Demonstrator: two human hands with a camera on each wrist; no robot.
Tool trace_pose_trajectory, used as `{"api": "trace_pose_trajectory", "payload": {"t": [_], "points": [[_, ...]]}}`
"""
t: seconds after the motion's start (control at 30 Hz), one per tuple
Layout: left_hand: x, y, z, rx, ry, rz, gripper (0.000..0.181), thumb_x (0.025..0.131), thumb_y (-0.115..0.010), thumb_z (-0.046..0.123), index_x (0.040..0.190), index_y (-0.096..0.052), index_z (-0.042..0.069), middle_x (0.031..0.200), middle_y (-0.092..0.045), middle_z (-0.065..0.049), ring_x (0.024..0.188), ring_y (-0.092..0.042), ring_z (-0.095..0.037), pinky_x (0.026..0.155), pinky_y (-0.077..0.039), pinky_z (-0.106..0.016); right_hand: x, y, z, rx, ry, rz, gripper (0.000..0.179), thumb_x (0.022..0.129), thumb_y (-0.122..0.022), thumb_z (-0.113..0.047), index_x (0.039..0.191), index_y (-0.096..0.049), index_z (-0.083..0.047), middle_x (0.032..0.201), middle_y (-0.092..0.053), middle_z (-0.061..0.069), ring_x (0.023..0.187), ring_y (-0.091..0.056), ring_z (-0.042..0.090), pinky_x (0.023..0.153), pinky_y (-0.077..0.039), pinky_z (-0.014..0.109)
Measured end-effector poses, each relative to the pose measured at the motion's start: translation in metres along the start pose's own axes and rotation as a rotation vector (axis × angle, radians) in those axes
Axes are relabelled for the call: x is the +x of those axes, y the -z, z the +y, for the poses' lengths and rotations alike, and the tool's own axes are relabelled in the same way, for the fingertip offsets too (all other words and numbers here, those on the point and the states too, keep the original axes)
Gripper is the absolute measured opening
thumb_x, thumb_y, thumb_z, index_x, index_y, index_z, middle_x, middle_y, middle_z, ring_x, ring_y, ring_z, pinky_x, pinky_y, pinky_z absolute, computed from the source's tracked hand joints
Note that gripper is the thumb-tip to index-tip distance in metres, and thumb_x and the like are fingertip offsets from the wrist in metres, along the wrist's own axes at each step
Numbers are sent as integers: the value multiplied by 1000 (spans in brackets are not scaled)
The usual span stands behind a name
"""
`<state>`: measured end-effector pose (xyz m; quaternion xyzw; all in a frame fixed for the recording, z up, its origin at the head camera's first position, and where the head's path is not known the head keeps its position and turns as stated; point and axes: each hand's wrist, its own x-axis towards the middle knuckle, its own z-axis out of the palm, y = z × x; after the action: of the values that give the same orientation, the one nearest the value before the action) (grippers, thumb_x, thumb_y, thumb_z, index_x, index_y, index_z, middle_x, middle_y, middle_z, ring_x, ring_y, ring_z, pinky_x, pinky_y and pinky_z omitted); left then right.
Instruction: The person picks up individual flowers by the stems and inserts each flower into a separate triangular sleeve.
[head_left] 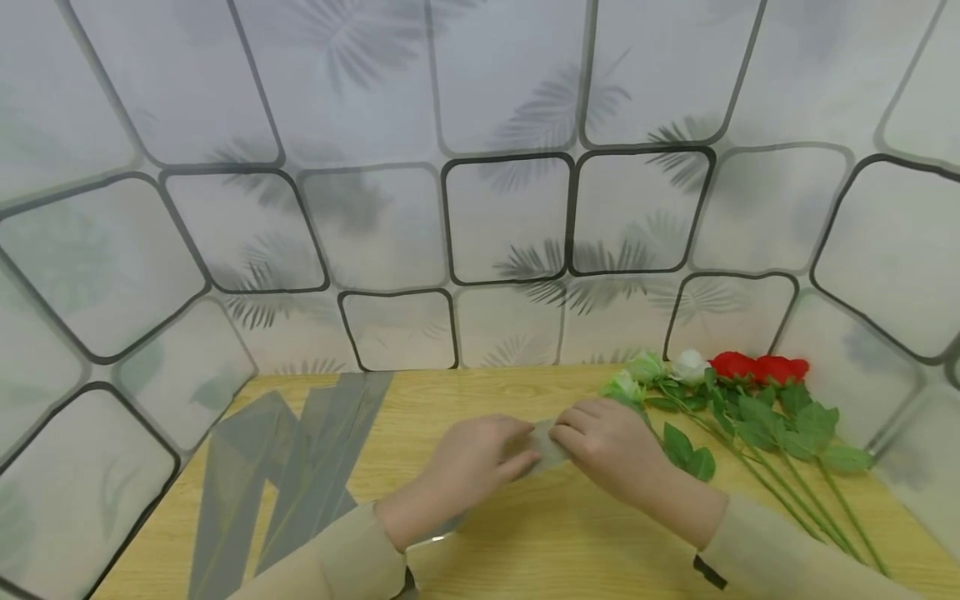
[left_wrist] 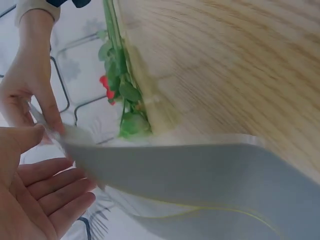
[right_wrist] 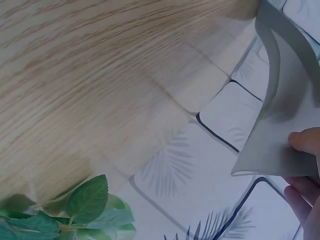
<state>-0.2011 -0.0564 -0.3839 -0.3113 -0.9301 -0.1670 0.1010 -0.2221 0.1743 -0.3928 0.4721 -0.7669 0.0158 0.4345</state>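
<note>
Clock positions are taken from the held grey sheet (head_left: 546,450) in the head view. The sheet spans the gap between the two hands, which are apart. The right hand (head_left: 606,437) pinches its end, thumb on the near face and fingers beneath, close to a straight cut edge seen in the right wrist view. The left hand (head_left: 480,454) has thumb and fingers parted about the opposite portion, fingers extended; whether it bears any load cannot be told. In the left wrist view the sheet bows outward, a thin yellow line along it. At 9 o'clock, well apart, overlapping grey sheets (head_left: 318,458) lie flat, their far ends near the wall foot. At 3 o'clock lie leafy flower stems (head_left: 783,479); one leaf cluster (head_left: 688,452) sits just beside the right forearm, leaving little margin. Wood tabletop (head_left: 457,396) runs at 11 to 12 o'clock to the patterned wall (head_left: 510,325), with more grain showing at 6 o'clock.
</note>
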Motion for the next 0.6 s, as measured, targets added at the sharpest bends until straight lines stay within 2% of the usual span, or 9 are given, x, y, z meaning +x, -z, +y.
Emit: {"api": "trace_pose_trajectory", "payload": {"t": [0.17,0.33,0.6], "points": [[5,-3,5,-76,-7,14,32,102,-74,33,125,-79,11,121,-81,-3,109,-78,-18,89,-65,-31,4,4,-4,10,2,44,31,63,-97,-3,88,-81,-10,86,-77,0,78,-72,16,72,-64,34],[8,-6,7,-173,-7,16,29,105,-70,35,122,-81,15,119,-81,0,108,-79,-16,91,-64,-30,5,6,-6,39,2,61,25,69,-96,-8,89,-81,-9,85,-76,-1,77,-71,16,71,-62,33],[14,-8,6,-231,-6,-6,23,101,-76,29,115,-83,12,114,-83,-3,104,-80,-18,86,-64,-25,3,4,-8,81,-14,77,24,70,-95,-5,87,-79,-11,85,-75,-2,78,-71,15,72,-62,33]]}}
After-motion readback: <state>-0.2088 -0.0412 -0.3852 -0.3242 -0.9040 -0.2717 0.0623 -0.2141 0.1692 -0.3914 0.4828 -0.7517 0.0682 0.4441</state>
